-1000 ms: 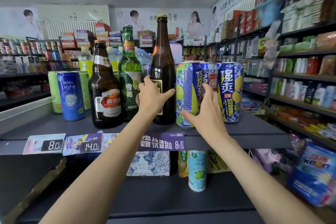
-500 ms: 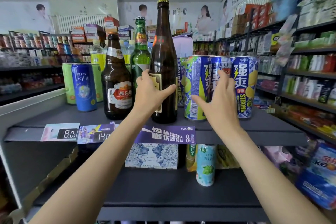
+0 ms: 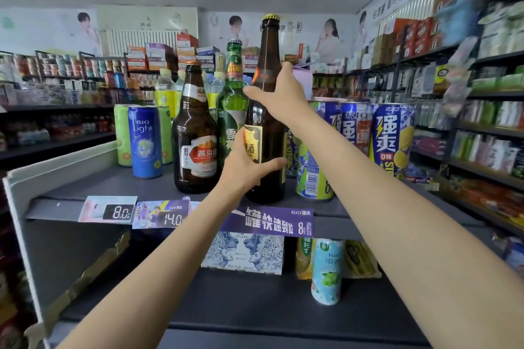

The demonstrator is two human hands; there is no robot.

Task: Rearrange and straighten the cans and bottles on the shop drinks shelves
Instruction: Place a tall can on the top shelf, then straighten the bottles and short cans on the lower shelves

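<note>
- Both hands grip the tall dark bottle (image 3: 265,133): left hand (image 3: 246,163) wrapped round its lower body, right hand (image 3: 279,92) closed on its shoulder.
- The bottle stands upright at frame centre on the upper shelf (image 3: 85,181), between a green bottle (image 3: 232,110) and cans (image 3: 392,139).

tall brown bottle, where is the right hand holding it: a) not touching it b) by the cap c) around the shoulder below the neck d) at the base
c: the right hand wraps the tall brown bottle at its shoulder, below the neck, well under the gold cap, while the left hand grips lower down at the label.
</note>
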